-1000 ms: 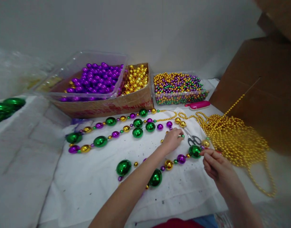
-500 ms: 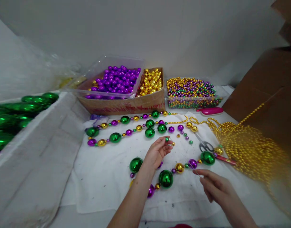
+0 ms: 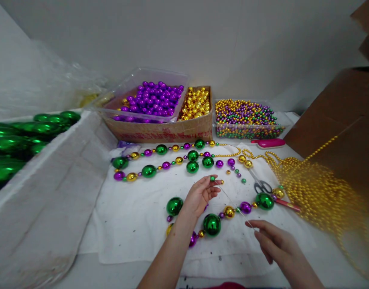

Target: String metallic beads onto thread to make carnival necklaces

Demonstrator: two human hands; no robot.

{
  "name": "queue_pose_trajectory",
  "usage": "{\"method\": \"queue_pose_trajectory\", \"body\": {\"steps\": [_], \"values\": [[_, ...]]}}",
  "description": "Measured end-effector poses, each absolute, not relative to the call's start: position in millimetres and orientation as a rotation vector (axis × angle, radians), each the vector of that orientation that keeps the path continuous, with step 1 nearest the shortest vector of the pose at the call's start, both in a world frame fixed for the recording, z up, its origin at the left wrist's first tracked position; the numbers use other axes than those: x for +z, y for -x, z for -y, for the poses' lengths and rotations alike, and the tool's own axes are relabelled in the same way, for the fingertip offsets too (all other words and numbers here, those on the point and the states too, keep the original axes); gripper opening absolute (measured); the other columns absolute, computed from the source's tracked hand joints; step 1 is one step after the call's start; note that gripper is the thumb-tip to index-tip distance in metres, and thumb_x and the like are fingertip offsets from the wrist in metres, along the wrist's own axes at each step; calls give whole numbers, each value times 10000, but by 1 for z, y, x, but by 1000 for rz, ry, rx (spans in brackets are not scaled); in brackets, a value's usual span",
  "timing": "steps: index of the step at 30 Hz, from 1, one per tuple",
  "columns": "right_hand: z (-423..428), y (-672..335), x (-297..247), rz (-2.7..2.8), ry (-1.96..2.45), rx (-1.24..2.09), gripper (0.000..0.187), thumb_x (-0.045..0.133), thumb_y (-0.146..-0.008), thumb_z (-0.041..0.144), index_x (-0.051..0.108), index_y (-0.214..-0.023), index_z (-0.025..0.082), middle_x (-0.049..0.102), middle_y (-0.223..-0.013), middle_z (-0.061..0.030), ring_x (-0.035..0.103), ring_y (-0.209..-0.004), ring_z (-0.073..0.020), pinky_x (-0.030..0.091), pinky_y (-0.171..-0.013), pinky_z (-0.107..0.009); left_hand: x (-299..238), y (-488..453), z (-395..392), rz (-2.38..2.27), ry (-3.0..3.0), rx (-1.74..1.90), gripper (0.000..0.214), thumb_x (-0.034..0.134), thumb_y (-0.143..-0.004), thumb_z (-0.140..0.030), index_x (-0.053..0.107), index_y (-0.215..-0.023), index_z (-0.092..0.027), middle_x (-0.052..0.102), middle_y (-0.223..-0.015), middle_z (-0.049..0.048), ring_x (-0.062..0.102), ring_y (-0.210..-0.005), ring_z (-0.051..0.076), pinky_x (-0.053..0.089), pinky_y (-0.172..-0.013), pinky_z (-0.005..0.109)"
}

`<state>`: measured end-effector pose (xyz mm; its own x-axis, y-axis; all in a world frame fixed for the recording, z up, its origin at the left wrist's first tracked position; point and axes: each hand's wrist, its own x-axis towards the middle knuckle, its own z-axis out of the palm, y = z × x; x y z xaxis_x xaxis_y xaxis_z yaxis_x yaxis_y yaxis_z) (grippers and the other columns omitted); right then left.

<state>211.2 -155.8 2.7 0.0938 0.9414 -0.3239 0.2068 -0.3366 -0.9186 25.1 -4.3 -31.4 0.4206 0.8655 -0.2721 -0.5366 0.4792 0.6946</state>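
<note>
My left hand (image 3: 200, 195) is raised over a white cloth (image 3: 136, 224) and pinches a small green bead (image 3: 212, 178) between thumb and fingertips. A thin needle or wire (image 3: 232, 200) runs from that bead down to my right hand (image 3: 270, 240), which pinches its other end. Under the hands lies a strand of large green, gold and purple beads (image 3: 213, 224). A longer finished strand (image 3: 160, 160) curves across the cloth behind it. A few loose small beads (image 3: 237, 173) and scissors (image 3: 261, 185) lie to the right of my left hand.
At the back stand a clear tub of purple beads (image 3: 154, 98), a cardboard box of gold beads (image 3: 195, 102), a tub of mixed small beads (image 3: 244, 116) and a pink tool (image 3: 268, 142). Gold bead strands (image 3: 317, 192) pile at the right, green balls (image 3: 19, 140) at the left.
My left hand left the scissors area and lifted a small green bead toward the middle of the cloth. My right hand drew back toward me, and the thin needle now spans both hands.
</note>
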Motion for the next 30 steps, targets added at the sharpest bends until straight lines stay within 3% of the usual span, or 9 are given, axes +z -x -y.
{"method": "queue_pose_trajectory", "body": {"steps": [9,15,30], "values": [[156,-212,2,1125,1654,1310,451,511,-847,468,629,-1126,134,384,-511,58,409,-473,-125,293,-475,-249,-35,-24,4,-698,-537,976,267,672,-767,-186,616,-1026,-156,688,-923,65,650,-705,104,507,-625,190],[156,-211,2,1112,1661,1314,436,523,-838,467,643,-1104,144,381,-514,56,404,-471,-123,296,-468,-245,-36,-26,6,-683,-492,1002,263,633,-796,-200,634,-1051,-139,684,-912,81,643,-734,117,516,-687,223],[156,-214,-2,1202,1684,1307,428,489,-854,471,637,-1066,130,337,-540,57,348,-478,-105,241,-460,-233,-33,-21,5,-690,-600,1009,269,667,-765,-233,613,-1019,-167,632,-879,34,597,-701,94,485,-669,225]]}}
